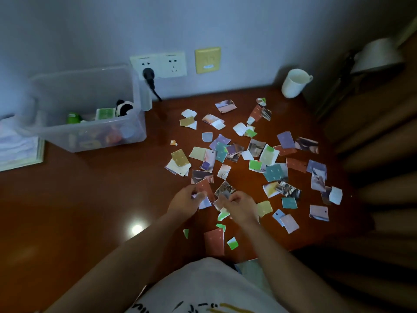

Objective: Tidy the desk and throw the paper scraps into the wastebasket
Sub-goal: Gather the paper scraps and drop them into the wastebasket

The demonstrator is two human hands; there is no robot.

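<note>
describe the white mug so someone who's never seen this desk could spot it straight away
Look along the back edge of the brown desk, against the wall, towards the right corner. The white mug stands there beyond the paper scraps, the only plain white cup, left of the lamp.

A home room: wooden desk (90, 199) against a wall with sockets (159, 64), a mug (293, 83), lamp (376, 55) and storage bin (90, 109).

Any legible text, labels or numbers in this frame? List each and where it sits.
None legible.
Yellow wall plate: small white label, too blurred to read.
White socket panel: tiny marks along the top edge, unreadable.
Shirt: black and yellow print, cut off at the frame edge.
Paper scraps: no readable print.
</note>
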